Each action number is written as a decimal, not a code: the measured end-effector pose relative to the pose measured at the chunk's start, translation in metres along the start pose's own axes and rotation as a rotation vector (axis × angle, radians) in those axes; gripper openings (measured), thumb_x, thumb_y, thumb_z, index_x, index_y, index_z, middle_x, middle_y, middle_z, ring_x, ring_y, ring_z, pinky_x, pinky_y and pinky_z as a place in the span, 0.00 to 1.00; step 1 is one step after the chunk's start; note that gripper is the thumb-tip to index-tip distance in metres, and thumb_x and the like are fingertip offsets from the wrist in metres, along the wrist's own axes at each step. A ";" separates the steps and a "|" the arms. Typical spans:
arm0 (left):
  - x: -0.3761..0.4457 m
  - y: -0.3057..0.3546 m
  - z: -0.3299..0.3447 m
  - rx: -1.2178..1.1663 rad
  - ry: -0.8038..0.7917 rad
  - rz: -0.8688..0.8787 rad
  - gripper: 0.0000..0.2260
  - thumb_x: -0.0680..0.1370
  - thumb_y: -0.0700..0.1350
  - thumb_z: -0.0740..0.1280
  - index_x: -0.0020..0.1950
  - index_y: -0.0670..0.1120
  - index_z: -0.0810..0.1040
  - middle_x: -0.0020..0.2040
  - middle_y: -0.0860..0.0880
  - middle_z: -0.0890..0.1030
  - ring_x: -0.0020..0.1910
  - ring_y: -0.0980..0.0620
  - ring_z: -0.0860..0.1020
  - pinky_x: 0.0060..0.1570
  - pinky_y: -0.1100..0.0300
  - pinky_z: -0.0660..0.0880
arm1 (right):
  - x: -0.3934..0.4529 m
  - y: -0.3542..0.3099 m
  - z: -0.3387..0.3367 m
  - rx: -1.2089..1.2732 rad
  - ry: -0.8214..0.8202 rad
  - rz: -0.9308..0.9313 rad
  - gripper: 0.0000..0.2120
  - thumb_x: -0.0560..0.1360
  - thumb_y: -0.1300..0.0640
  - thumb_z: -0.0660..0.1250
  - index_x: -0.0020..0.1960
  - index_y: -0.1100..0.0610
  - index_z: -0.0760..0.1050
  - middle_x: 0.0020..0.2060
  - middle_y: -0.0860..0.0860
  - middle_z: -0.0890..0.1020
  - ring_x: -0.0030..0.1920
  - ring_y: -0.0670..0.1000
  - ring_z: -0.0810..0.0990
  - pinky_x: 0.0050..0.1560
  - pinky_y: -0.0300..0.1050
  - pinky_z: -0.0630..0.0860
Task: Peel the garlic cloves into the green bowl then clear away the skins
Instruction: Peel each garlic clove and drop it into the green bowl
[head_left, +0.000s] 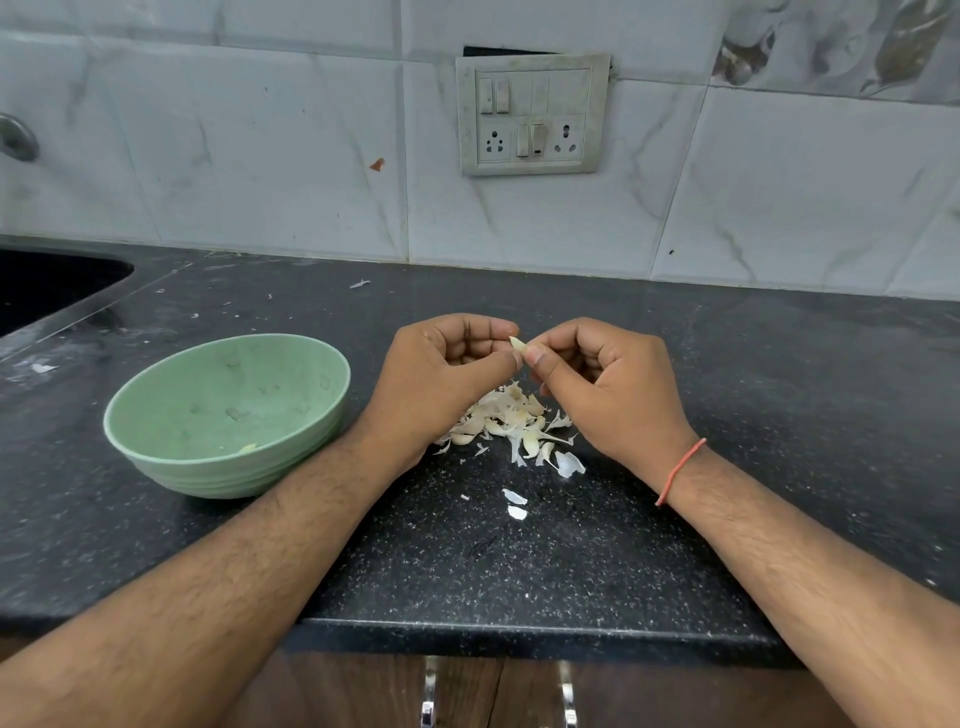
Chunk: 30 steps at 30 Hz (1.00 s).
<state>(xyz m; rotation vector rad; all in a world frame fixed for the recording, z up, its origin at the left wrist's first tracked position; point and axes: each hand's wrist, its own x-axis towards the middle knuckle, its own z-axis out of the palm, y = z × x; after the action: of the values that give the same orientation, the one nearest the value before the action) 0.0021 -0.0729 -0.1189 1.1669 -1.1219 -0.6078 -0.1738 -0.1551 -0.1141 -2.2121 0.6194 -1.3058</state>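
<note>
A small pale garlic clove is pinched between the fingertips of my left hand and my right hand, held above the black counter. Below the hands lies a pile of garlic cloves and papery skins. Loose white skin flakes lie nearer to me. The green bowl stands to the left of my left hand, with one pale clove visible near its front wall.
The black speckled counter ends at a front edge close to me, with drawer handles below. A dark sink sits at the far left. A tiled wall with a switch panel rises behind. Tiny skin scraps dot the counter's back.
</note>
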 end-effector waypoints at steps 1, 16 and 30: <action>0.000 0.000 0.000 0.003 0.001 0.000 0.10 0.76 0.36 0.78 0.57 0.43 0.87 0.45 0.47 0.89 0.44 0.54 0.86 0.50 0.60 0.83 | 0.000 -0.001 0.000 -0.007 -0.003 -0.002 0.02 0.80 0.55 0.75 0.48 0.49 0.87 0.36 0.44 0.86 0.37 0.49 0.87 0.40 0.52 0.85; 0.005 -0.004 -0.002 0.056 0.097 0.018 0.09 0.81 0.43 0.70 0.47 0.49 0.90 0.41 0.42 0.86 0.42 0.45 0.83 0.56 0.36 0.82 | 0.003 0.002 -0.001 0.019 -0.001 0.055 0.03 0.80 0.57 0.75 0.47 0.52 0.86 0.36 0.48 0.86 0.35 0.51 0.86 0.39 0.47 0.84; -0.015 0.079 -0.009 0.709 0.016 0.380 0.04 0.80 0.52 0.75 0.52 0.55 0.88 0.40 0.62 0.85 0.41 0.65 0.82 0.41 0.73 0.74 | 0.017 -0.043 -0.024 0.169 -0.084 0.091 0.03 0.81 0.56 0.73 0.50 0.51 0.86 0.36 0.52 0.85 0.33 0.52 0.81 0.36 0.50 0.80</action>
<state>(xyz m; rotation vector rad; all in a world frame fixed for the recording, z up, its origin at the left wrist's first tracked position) -0.0074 -0.0301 -0.0507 1.4855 -1.5569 0.1184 -0.1821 -0.1365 -0.0657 -2.0652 0.5502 -1.1683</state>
